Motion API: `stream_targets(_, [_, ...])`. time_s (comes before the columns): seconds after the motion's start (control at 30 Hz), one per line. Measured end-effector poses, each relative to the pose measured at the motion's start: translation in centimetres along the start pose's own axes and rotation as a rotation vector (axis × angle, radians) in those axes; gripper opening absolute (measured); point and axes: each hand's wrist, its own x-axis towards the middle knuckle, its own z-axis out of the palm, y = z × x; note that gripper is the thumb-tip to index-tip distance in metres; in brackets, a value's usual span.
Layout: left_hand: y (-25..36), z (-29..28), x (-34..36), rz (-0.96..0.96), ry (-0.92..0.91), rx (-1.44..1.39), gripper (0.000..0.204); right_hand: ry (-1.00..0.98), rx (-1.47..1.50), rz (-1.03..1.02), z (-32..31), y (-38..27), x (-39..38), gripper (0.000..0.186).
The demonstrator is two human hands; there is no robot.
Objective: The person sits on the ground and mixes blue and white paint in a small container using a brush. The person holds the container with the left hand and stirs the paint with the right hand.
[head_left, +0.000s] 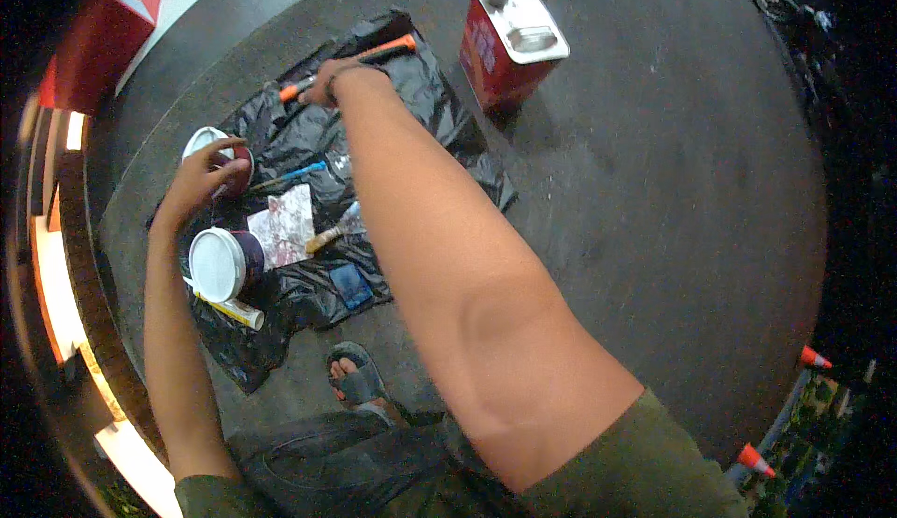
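My right hand [324, 84] is closed around an orange-handled tool [291, 90] at the top of a black plastic sheet [420, 126]. My left hand [210, 168] has its fingers apart and curved over a white-lidded, dark red tub [239, 165], seeming to touch it. Below are another white-lidded tub [218, 266], a yellow and white tube [245, 312] and a stained paper sheet [280, 219]. A blue-handled thin tool [297, 172], a wooden-handled brush [322, 240] and a blue rectangular object [351, 284] also lie there. My right forearm hides part of the sheet.
A red and white metal can [512, 46] stands right of the sheet on the dark floor [673, 191]. A red box [98, 42] is at upper left, orange cones [757, 460] at lower right, dark wheeled objects [780, 9] at upper right. My sandalled foot [350, 373] is below.
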Motion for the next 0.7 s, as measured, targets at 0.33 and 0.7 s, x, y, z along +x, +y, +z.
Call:
stream_targets(0.33, [8.3,11.1,-1.9,-0.239,-0.097,-0.315,0.054,0.015,0.103,-0.228,1.4,3.4,3.6,0.067])
stream_targets(0.7, [12.5,35.5,-13.9,-0.74,0.769,-0.624,0.044,-0.058,-0.515,-0.803,8.3,-2.3,-2.2,0.047])
